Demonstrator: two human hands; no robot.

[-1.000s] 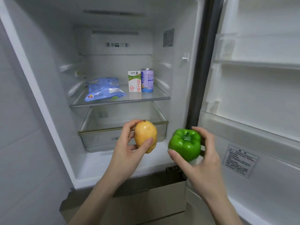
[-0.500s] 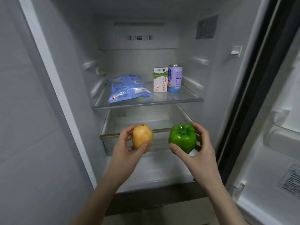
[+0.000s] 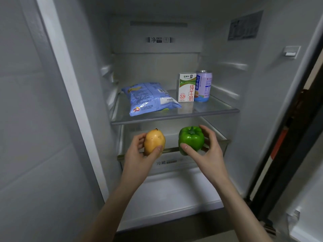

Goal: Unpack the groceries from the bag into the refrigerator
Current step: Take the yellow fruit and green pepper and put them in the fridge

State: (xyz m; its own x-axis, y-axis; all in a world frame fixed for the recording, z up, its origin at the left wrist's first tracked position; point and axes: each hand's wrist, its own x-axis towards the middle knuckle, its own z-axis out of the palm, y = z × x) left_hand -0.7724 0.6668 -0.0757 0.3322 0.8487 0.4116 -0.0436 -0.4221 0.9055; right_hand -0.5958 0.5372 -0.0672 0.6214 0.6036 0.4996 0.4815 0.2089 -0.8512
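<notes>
A yellow mango (image 3: 154, 143) is gripped upright, stem toward twelve o'clock, by the left hand (image 3: 139, 155); a green bell pepper (image 3: 191, 139), stem up, is grasped by the right hand (image 3: 208, 154).

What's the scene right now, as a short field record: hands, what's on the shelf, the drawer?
left hand: grips a yellow mango
right hand: grips a green bell pepper
position of both: in front of the clear drawer, under the glass shelf
on shelf, left: blue snack bag, lying flat
on shelf, right: milk carton upright, purple can beside it
grocery bag: not in view
</notes>
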